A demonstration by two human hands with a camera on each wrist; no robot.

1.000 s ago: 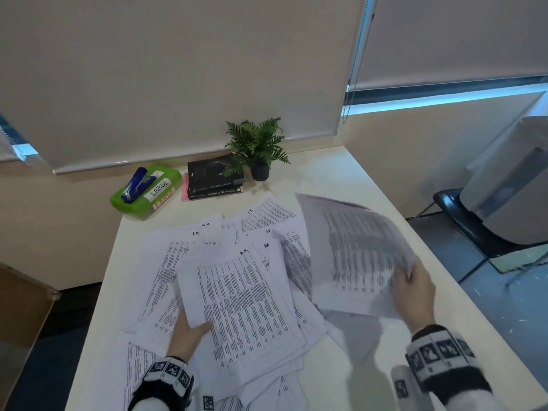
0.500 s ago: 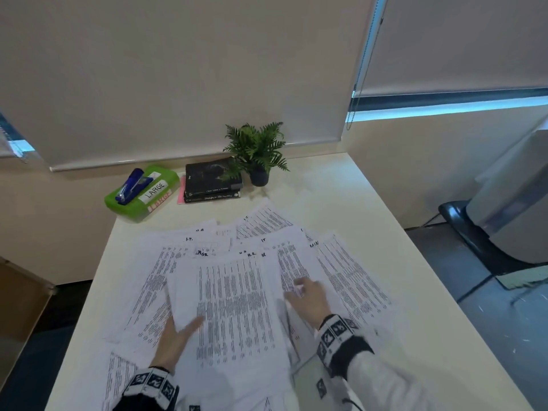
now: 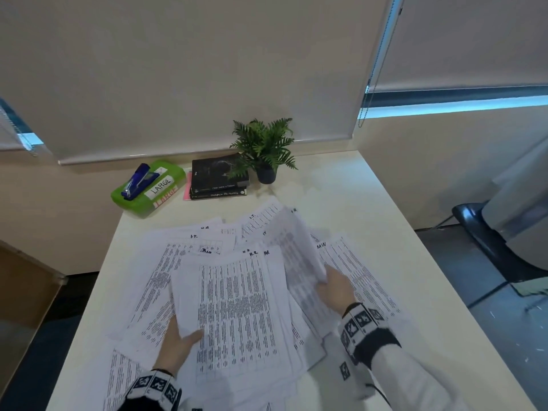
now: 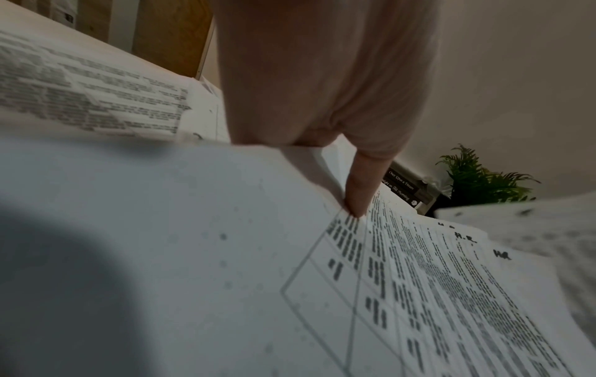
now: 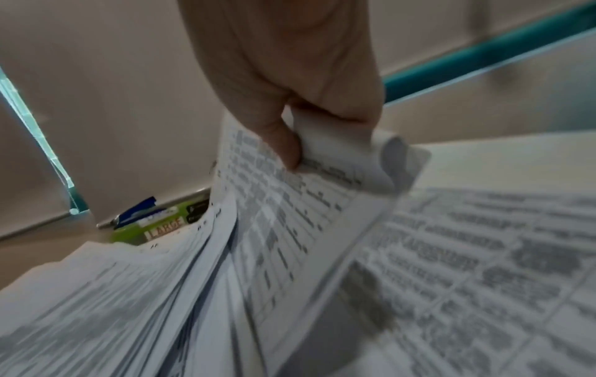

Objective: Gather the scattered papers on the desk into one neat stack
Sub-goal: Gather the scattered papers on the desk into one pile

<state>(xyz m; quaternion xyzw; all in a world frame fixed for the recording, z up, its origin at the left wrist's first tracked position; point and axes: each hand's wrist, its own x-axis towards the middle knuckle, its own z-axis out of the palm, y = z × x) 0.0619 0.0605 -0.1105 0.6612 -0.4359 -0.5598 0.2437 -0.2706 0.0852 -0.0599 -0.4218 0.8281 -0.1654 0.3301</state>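
Lots of printed papers [image 3: 189,280] lie spread over the middle of the white desk [image 3: 370,221], one on top of another and pointing every which way. They are full of small black rows of print, and some have letters written by hand at the top.

One bunch of papers, the stack [image 3: 237,315], sits on top near the front. The left hand [image 3: 178,347] holds its left edge. The thumb [image 4: 356,196] presses down on the top page and the other fingers are tucked under it, so the hand is clamped on the stack.

To the right of the stack, the right hand [image 3: 336,287] pinches a sheet [image 3: 299,256] by its edge and lifts it, so the sheet tilts up off the pile. In the right wrist view the thumb [image 5: 280,142] and fingers are closed tight on the curled edge of that sheet [image 5: 322,183]. It looks blurry.

More papers lie flat beside the right hand, toward the right edge of the desk.

At the back of the desk stand a small green plant [image 3: 264,143] in a dark pot, two dark books [image 3: 218,178] piled up just left of it, and a green box [image 3: 148,188] with a blue stapler [image 3: 138,180] on top. The box has a label that says LARGE.

Off the right edge of the desk there is a dark chair [image 3: 486,232].
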